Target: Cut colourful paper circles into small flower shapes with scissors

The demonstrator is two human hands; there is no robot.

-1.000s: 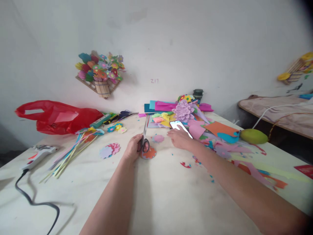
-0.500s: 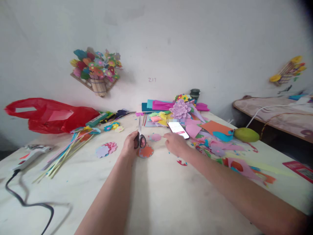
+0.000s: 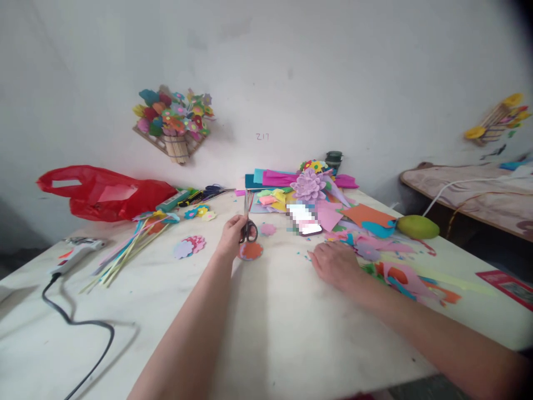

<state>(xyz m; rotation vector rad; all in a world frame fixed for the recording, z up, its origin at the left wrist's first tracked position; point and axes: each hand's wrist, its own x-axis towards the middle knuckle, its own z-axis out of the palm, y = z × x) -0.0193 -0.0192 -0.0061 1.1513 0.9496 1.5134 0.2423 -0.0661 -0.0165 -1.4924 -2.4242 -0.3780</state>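
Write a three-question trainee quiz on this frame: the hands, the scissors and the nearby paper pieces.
1. True or false: the left hand holds the scissors.
2. What does the right hand rest on? A) phone B) table C) red bag
3. What colour is the round cutout below the scissors?

Key:
1. True.
2. B, the table; the phone lies beyond it, untouched.
3. Orange.

The phone (image 3: 306, 220) beyond the right hand's fingers (image 3: 318, 256) has its screen blurred out. The orange paper circle (image 3: 251, 251) lies partly hidden beneath the scissors (image 3: 248, 225) beside the left hand's fingers (image 3: 238, 229).
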